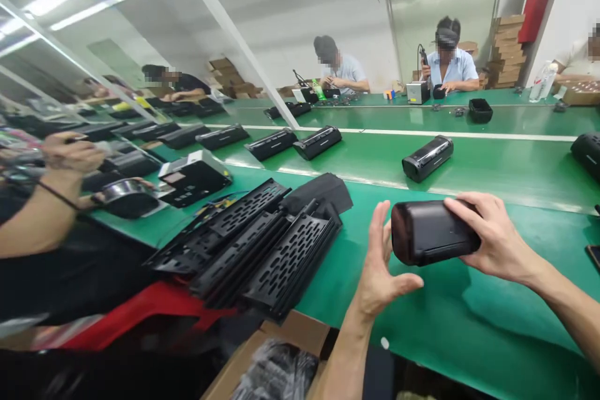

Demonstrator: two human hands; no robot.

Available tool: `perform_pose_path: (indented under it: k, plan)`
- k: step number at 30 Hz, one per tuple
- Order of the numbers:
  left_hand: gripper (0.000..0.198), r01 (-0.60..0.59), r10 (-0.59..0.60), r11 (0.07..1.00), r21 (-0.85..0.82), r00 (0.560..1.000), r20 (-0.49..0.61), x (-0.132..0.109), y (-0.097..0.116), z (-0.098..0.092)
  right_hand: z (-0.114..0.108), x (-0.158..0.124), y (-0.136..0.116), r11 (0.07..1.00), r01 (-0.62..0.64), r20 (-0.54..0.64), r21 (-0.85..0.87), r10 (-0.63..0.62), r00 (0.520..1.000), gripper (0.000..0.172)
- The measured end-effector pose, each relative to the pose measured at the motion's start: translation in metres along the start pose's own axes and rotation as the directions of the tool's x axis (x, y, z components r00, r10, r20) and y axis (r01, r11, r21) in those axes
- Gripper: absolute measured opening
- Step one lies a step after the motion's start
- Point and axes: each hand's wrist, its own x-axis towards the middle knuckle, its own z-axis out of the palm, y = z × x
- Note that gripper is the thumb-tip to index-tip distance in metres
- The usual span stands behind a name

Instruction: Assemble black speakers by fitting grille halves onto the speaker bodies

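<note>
- Over the near edge of the green counter (529,319), the person's right hand (494,237) wraps one end of a black plastic casing (434,232), with the fingers curled over its top and the palm closed against it.
- Just beside the casing's free end, the left hand (380,265) stands open in a wide C, fingers raised and thumb spread. Whether it touches the casing is hard to tell.
- The casing lies on its side and appears held above the counter. It is oblong with rounded corners and a dull, satin surface.
- That smooth shell offers little purchase, so a full wrap at one end, with the other hand close to the free end, looks like a secure way to hold it.
- Left along the near edge sits a stack of black perforated panels (267,250), rigid and pierced with rows of oblong slots. A limp black sheet (323,192) lies against their far end.
- Below that edge, an open cardboard box (290,331) holds something dark wrapped in plastic.
- Toward the counter's middle lie black units (427,158) with glossy tops, in a loose row.
- At the left end, a co-worker's hand (70,153) hangs above the counter, its fingers curled.
</note>
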Motion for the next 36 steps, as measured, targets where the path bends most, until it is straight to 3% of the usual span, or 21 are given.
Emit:
perform_pose_path:
  k: [3, 6, 10, 13, 16, 20, 25, 28, 32, 36]
  plan:
    - [0.120, 0.003, -0.004, 0.991, 0.136, 1.000, 0.007, 0.001, 0.009, -0.001, 0.001, 0.003, -0.006, 0.982, 0.061, 0.131, -0.178, -0.038, 0.991, 0.090]
    - [0.107, -0.013, 0.023, 0.980, 0.197, 0.998, -0.050, -0.001, 0.005, 0.001, 0.000, 0.004, 0.000, 0.994, 0.027, 0.223, -0.105, -0.003, 0.975, 0.099]
    - [0.096, -0.100, 0.127, 0.977, 0.188, 0.982, -0.138, -0.006, 0.003, -0.013, -0.012, 0.004, 0.029, 0.971, -0.162, 0.262, 0.173, 0.113, 0.958, 0.115]
    - [0.092, -0.126, 0.149, 0.978, 0.164, 0.979, -0.141, -0.009, 0.011, -0.024, -0.010, 0.005, 0.041, 0.825, -0.301, 0.319, 0.478, 0.156, 0.935, 0.110]
    - [0.089, -0.126, 0.146, 0.980, 0.156, 0.982, -0.124, -0.011, 0.018, -0.027, 0.000, 0.005, 0.034, 0.715, -0.334, 0.295, 0.615, 0.184, 0.938, 0.099]
    - [0.085, -0.137, 0.151, 0.984, 0.115, 0.980, -0.128, -0.013, 0.017, -0.027, 0.006, 0.003, 0.021, 0.681, -0.311, 0.233, 0.663, 0.207, 0.950, 0.091]
    - [0.085, -0.154, 0.164, 0.986, 0.071, 0.972, -0.167, -0.010, 0.006, -0.033, 0.002, 0.005, 0.021, 0.627, -0.402, 0.325, 0.668, 0.240, 0.915, 0.105]
    - [0.085, -0.166, 0.175, 0.984, 0.070, 0.972, -0.157, -0.009, 0.008, -0.037, 0.001, 0.007, 0.019, 0.604, -0.388, 0.305, 0.696, 0.241, 0.921, 0.111]
    - [0.083, -0.166, 0.175, 0.983, 0.074, 0.975, -0.135, -0.007, 0.013, -0.037, 0.007, 0.005, 0.012, 0.562, -0.377, 0.253, 0.736, 0.288, 0.924, 0.093]
    - [0.083, -0.098, 0.116, 0.991, 0.092, 0.967, -0.229, 0.001, 0.004, -0.035, 0.016, 0.006, 0.015, 0.534, -0.447, 0.276, 0.718, 0.371, 0.887, 0.091]
